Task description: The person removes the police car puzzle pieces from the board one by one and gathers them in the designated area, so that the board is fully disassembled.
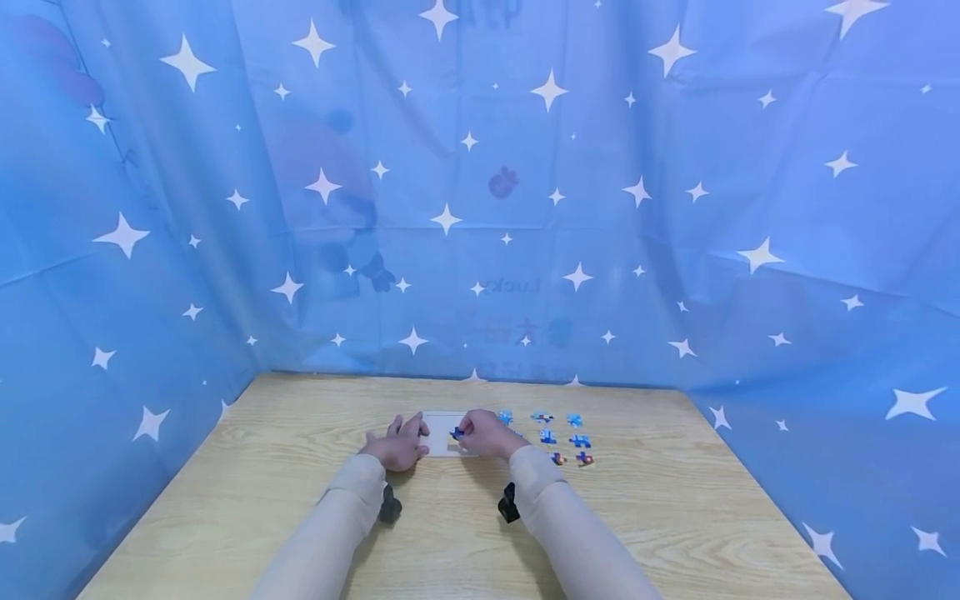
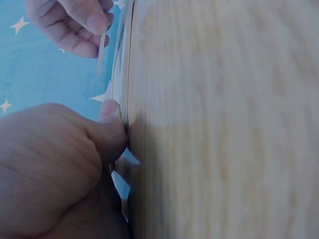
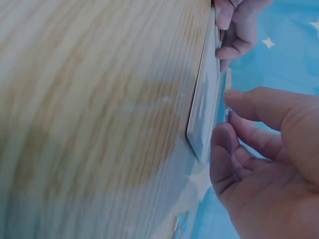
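A flat white puzzle board [image 1: 437,435] lies on the table between the two hands. My left hand [image 1: 401,446] holds it at its left end; in the left wrist view the thumb [image 2: 110,132] bears on the board's near edge. Above the board, my right hand [image 1: 486,433] pinches a dark blue jigsaw piece [image 1: 457,433] between thumb and fingers. The right wrist view shows this piece edge-on as a thin strip [image 3: 228,79], apart from the board [image 3: 203,117] below. The right hand hides the board's right part in the head view.
Several loose jigsaw pieces [image 1: 580,441] lie in rows to the right of the board, some partly behind the right hand. The wooden table [image 1: 300,450] reaches back to a blue star-patterned curtain [image 1: 465,183]. Black wrist devices [image 1: 390,506] sit under both sleeves.
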Demonstrator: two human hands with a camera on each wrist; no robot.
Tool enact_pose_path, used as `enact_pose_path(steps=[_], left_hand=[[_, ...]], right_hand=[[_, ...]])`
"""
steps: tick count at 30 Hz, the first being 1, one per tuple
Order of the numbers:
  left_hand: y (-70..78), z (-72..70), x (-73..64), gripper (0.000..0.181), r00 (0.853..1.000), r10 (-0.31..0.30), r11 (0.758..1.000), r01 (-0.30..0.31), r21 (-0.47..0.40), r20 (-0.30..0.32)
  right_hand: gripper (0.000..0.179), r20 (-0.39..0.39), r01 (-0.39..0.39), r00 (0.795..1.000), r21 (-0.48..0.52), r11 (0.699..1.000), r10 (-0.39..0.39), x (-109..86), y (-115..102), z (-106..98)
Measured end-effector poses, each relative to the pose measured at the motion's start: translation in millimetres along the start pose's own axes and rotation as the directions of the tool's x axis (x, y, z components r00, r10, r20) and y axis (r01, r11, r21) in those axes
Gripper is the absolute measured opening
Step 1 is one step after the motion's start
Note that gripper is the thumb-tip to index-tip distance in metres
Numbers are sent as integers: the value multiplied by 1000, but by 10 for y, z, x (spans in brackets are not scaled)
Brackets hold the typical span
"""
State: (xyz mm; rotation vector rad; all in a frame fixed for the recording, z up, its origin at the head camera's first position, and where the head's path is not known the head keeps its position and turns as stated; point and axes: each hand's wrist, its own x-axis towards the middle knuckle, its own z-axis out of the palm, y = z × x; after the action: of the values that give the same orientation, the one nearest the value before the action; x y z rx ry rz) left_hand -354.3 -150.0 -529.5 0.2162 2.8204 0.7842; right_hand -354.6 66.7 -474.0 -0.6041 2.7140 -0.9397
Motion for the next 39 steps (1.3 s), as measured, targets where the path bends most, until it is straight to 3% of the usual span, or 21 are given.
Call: enact_pose_path(steps=[8,16,26,39], left_hand=[[-2,23,9,13,1000,2,1000,-2,-16,-23],[73,-46,-149,13,1000,24,998,-24,-63,-12],[-24,25,-33,7,999,48,998,-49,-47,-21],[-37,9,-8,12,999,42,998,-42,-44,-17]], right_hand=[[18,11,45,999,-12,999,-45,-46,119,-73],[18,23,71,997,1,997,-71,-123,190,-132],[16,29,60,998,-13,998,-59,-139,259,-199],[18,21,47,999,-19,999,-47,-222,326,-280]])
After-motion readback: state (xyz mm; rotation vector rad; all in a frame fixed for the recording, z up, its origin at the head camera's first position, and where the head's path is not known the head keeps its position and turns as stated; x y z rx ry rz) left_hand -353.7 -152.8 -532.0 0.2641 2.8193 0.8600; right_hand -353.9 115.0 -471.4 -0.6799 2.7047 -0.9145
